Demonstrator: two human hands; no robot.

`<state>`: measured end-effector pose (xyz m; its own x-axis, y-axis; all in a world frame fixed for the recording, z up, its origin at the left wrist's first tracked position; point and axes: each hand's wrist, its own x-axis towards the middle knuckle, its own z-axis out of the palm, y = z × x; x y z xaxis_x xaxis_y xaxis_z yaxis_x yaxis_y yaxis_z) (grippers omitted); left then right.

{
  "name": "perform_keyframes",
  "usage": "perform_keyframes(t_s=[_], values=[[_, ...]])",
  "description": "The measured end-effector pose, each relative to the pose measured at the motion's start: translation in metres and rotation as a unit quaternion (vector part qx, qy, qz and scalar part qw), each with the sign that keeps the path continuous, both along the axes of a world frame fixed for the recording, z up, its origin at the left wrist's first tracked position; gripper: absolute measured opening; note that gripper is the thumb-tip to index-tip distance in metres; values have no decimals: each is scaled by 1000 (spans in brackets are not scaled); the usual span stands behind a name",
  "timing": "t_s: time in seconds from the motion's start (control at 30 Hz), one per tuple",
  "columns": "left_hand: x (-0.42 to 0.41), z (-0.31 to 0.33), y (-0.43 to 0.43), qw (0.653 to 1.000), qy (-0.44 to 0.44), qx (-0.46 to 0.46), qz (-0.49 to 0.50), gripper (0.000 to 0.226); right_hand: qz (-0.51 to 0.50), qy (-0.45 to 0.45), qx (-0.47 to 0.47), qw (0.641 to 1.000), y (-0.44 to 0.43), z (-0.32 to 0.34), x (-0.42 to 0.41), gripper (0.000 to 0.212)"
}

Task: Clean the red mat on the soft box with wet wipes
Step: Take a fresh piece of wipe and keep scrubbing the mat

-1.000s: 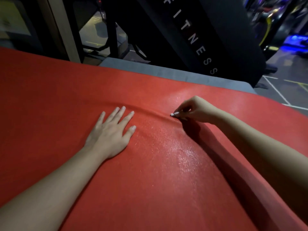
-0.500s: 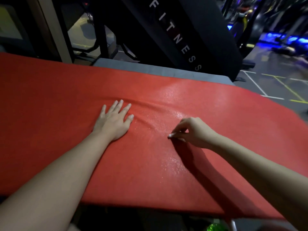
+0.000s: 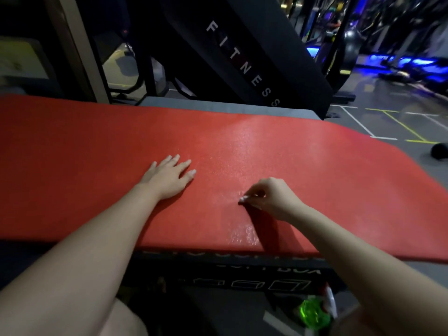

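My left hand (image 3: pixel 169 177) lies flat on the red mat (image 3: pixel 84 154) atop the box (image 3: pixel 218 275); my right hand (image 3: pixel 271 198) pinches a small white wad (image 3: pixel 242 199) against it. The machine (image 3: pixel 242 57) behind reads "FITNESS".

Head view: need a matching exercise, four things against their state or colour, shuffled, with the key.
Things:
1. left hand
2. right hand
3. mat
4. box

States:
A. black, white print on its front
B. red, wet sheen in the middle
C. flat on the mat, fingers spread
D. fingers curled, pinching what looks like a small white wipe

Pairs: 1-C; 2-D; 3-B; 4-A
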<state>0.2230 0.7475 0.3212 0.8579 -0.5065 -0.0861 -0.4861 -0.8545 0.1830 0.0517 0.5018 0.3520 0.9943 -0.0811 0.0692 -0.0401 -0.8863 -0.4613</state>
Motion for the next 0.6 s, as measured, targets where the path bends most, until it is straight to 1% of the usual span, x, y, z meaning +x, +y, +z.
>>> perform_keyframes(t_s=[0.07,0.1,0.23,0.27,0.37,0.43,0.5,0.6], values=[[-10,4,4,1000,12,-12,-3,63,-10,-24,0,1000,5,-2,-2,22],[-15,4,8,1000,13,-14,-8,62,-2,-13,2,1000,7,-1,-6,21],[-30,-5,27,1000,5,-4,-30,63,66,113,-9,991,17,14,-38,21],[-33,-8,32,999,1,-2,-33,64,82,128,-7,988,21,15,-48,20],[-40,-15,46,999,-11,-12,-42,64,130,110,8,985,36,13,-71,19],[-46,-18,54,999,-14,-26,-42,63,152,94,-12,984,45,8,-75,15],[-50,-21,61,998,-16,-34,-42,63,145,77,-23,986,50,4,-71,15],[-55,-22,65,998,-16,-38,-40,62,97,39,-1,995,50,3,-62,20]])
